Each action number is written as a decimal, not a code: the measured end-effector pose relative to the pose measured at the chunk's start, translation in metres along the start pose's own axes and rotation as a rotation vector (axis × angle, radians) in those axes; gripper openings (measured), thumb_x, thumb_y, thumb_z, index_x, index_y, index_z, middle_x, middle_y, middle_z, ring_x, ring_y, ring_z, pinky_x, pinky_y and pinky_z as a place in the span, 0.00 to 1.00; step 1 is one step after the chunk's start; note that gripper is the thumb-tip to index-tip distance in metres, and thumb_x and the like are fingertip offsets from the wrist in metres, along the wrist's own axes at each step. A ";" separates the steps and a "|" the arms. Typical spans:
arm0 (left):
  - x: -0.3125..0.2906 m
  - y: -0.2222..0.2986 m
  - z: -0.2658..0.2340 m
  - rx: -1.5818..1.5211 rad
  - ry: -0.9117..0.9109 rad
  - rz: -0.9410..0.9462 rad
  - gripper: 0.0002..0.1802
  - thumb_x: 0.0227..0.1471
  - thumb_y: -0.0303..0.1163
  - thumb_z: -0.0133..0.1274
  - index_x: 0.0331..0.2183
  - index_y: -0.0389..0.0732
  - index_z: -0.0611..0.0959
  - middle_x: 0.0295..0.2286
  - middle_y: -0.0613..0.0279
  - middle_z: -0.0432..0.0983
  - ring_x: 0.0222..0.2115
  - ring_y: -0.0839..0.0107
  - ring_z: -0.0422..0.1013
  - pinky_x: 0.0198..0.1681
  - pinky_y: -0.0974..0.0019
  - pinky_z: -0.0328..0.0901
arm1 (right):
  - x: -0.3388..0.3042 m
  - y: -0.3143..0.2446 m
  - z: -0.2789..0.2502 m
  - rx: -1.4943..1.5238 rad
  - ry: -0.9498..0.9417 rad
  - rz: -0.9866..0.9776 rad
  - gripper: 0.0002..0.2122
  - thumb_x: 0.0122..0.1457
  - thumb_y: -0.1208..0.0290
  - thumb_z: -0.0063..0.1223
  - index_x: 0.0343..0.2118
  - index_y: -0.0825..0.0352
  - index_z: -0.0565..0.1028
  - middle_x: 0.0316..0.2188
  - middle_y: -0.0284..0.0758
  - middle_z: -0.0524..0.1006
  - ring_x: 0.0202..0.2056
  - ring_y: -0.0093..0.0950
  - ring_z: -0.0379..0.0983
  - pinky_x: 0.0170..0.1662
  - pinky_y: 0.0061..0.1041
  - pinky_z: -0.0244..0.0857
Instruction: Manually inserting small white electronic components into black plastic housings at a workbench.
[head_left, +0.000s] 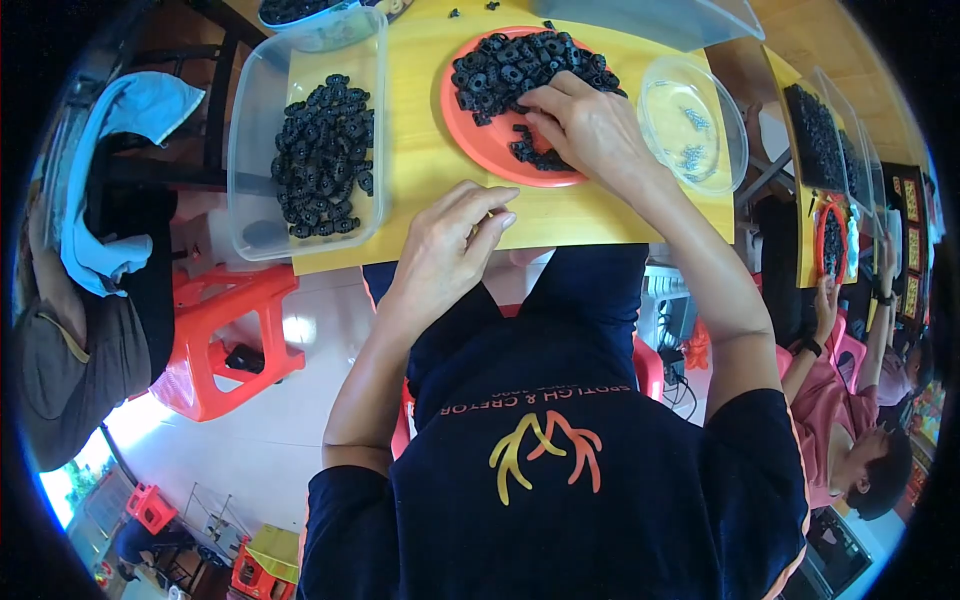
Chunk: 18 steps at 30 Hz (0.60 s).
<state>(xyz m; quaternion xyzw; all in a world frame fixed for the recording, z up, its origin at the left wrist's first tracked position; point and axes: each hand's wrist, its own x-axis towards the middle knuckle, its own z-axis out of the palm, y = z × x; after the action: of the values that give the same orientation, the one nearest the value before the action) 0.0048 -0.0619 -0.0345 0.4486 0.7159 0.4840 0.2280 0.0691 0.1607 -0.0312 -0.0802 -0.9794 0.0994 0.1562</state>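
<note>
Our right hand (pixel 592 128) is the nearer grip, its fingertips at the black parts (pixel 505 72) on the red plate (pixel 463 137); whether they pinch one, we cannot tell. Our left hand (pixel 450 235), thumb and forefinger apart, hangs by the worktop (pixel 415 130) edge, the black parts ahead and rightward.

Left hand (pixel 447 240) held low; right hand (pixel 588 122) farther forward.
Left fingers loosely curled, thumb and index tips slightly apart; right fingers bent and bunched, tips partly hidden; elbows bent outward, bare forearms (pixel 712 275) slanting inward.
</note>
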 end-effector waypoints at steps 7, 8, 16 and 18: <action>0.004 -0.002 0.003 -0.026 0.006 -0.018 0.11 0.54 0.24 0.55 0.42 0.35 0.82 0.31 0.58 0.76 0.29 0.73 0.72 0.32 0.71 0.66 | 0.002 -0.001 0.001 -0.058 -0.027 -0.012 0.07 0.54 0.68 0.56 0.36 0.59 0.80 0.30 0.36 0.75 0.28 0.37 0.77 0.30 0.36 0.71; 0.004 -0.002 0.003 -0.025 0.004 -0.026 0.11 0.54 0.24 0.55 0.42 0.35 0.82 0.31 0.58 0.76 0.29 0.73 0.72 0.32 0.71 0.66 | 0.000 0.000 -0.001 -0.032 -0.058 -0.007 0.07 0.54 0.69 0.56 0.36 0.59 0.80 0.30 0.36 0.75 0.28 0.38 0.77 0.30 0.36 0.71; 0.005 -0.006 0.006 -0.060 0.063 0.020 0.11 0.53 0.24 0.54 0.40 0.32 0.81 0.29 0.53 0.76 0.25 0.63 0.73 0.28 0.65 0.66 | -0.008 0.006 -0.003 0.034 -0.028 0.011 0.09 0.53 0.68 0.58 0.37 0.59 0.80 0.32 0.37 0.75 0.29 0.40 0.76 0.32 0.38 0.70; 0.006 -0.005 0.006 -0.060 0.068 0.021 0.11 0.53 0.24 0.55 0.40 0.33 0.81 0.30 0.53 0.76 0.25 0.64 0.73 0.28 0.65 0.66 | -0.008 0.004 -0.001 -0.001 -0.103 -0.033 0.10 0.54 0.66 0.58 0.39 0.58 0.80 0.32 0.35 0.74 0.29 0.38 0.76 0.31 0.35 0.70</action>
<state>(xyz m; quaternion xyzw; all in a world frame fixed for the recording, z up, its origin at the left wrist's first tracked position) 0.0045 -0.0540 -0.0411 0.4324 0.7035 0.5227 0.2120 0.0775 0.1633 -0.0333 -0.0586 -0.9874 0.1004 0.1071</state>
